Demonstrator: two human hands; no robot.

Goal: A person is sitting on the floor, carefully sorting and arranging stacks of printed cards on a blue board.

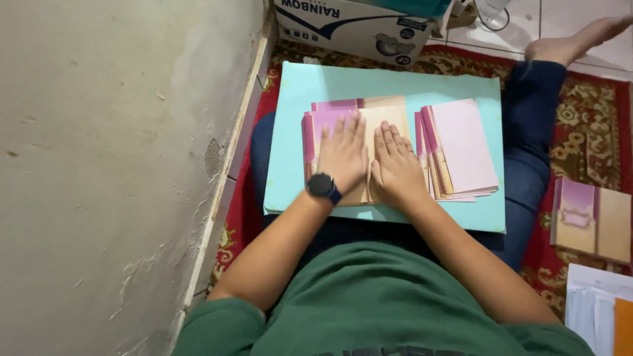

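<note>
Left hand [343, 155]: grip open, palm flat, fingers spread, pressing on the card [381, 113]; nothing clasped. Black watch [323, 186] on its wrist.
Right hand [395, 165]: grip open, palm flat on the same card, just beside the left hand; nothing clasped.
Card: pink and tan, folded, lying on the left-middle of a board [297, 118], top edge showing beyond the fingertips.
Stack [461, 145]: pink cards, fanned, just right of the right hand, on the board.
Board: pale turquoise, resting across the person's lap.
Further cards [592, 221]: on the red rug [580, 118], far right.
Box [356, 26]: white cardboard, beyond the board.
Wall [112, 165]: left.
</note>
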